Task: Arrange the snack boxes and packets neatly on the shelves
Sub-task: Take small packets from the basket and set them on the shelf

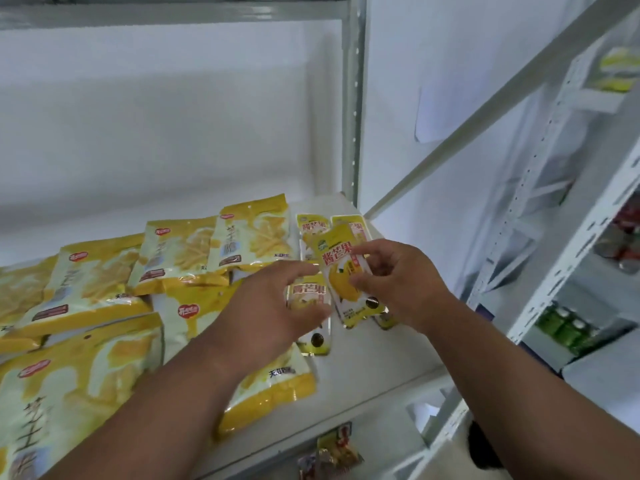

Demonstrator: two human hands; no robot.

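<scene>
My right hand [394,278] pinches a small yellow mango packet [346,271] between thumb and fingers and holds it upright above the white shelf [374,348]. My left hand [273,306] hovers just left of it with fingers spread and relaxed, over another small mango packet [308,292] lying flat. More small mango packets [313,228] lie behind, toward the shelf's back right. Several large yellow snack bags [93,271] cover the left and middle of the shelf, overlapping one another.
A grey upright post [353,109] stands at the shelf's back right corner. A second white rack [568,216] to the right holds green bottles [564,327] and red cans [623,237]. Small packets [332,452] lie on the shelf below.
</scene>
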